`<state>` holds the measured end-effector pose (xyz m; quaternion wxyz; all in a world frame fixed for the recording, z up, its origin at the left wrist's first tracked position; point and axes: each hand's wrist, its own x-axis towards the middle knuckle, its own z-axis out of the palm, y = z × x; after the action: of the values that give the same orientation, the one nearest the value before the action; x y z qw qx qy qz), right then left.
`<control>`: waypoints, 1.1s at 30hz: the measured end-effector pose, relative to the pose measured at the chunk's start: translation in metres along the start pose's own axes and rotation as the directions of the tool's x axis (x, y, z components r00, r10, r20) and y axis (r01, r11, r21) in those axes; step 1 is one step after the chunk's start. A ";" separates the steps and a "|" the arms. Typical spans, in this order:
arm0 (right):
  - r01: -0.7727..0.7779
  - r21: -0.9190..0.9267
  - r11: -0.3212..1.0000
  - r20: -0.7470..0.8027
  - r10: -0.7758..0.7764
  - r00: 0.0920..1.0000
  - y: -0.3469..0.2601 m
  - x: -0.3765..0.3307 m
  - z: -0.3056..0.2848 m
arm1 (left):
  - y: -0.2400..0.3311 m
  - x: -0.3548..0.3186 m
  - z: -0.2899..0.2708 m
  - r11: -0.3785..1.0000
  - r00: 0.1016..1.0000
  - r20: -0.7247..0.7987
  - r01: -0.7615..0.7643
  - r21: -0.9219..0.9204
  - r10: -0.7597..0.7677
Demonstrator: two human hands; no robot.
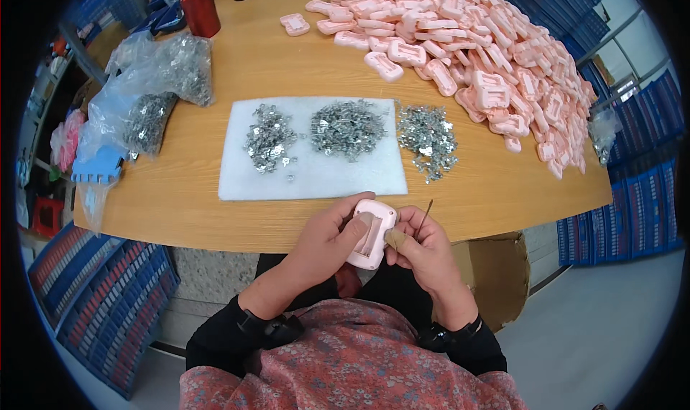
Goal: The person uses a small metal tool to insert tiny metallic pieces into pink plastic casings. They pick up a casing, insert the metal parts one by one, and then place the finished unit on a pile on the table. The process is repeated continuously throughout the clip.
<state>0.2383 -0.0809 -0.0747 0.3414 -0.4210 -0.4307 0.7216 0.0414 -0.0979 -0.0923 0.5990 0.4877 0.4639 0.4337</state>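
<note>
A pink plastic casing (374, 246) with a rectangular recess is held over the table's near edge. My left hand (328, 235) grips it from the left, thumb lying on the recess. At its right side, my right hand (422, 246) has a thumb and fingers closed at the rim. A thin dark rod-like tool (425, 216) sticks up from the right fingers; its lower end is hidden. Just beyond my hands lies a white foam sheet (241, 183) with a small pile of metal pieces (269, 138) and a larger pile of metal pieces (348, 128).
Another metal heap (428, 140) lies beside the foam on the wooden table (165, 194). Many pink casings (460, 43) are piled far right. Plastic bags of metal parts (154, 101), a blue scoop-like piece (98, 166) and a red bottle (198, 7) stand left. A cardboard box (496, 277) sits below.
</note>
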 end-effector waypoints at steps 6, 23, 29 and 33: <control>0.105 -0.278 0.955 0.012 -0.106 0.994 -0.024 0.021 0.016 | 0.007 -0.009 -0.029 0.822 0.993 0.054 0.117 -0.557 -0.105; 0.496 -0.856 0.148 0.446 -0.275 0.852 -0.015 0.132 0.096 | -0.001 -0.056 -0.096 0.684 0.994 0.024 0.092 -0.724 -0.108; 0.459 -0.833 0.309 0.406 -0.222 0.887 -0.023 0.133 0.091 | 0.002 -0.053 -0.103 0.570 0.997 -0.034 0.009 -0.822 -0.066; 0.389 -0.744 0.544 0.307 -0.239 0.921 -0.039 0.104 0.088 | 0.001 -0.045 -0.097 0.618 0.997 -0.035 0.016 -0.786 -0.071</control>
<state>0.1213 -0.0057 -0.0475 0.2055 -0.3809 -0.8005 0.4146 -0.0619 -0.1242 -0.0946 0.7472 0.1523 0.2584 0.5931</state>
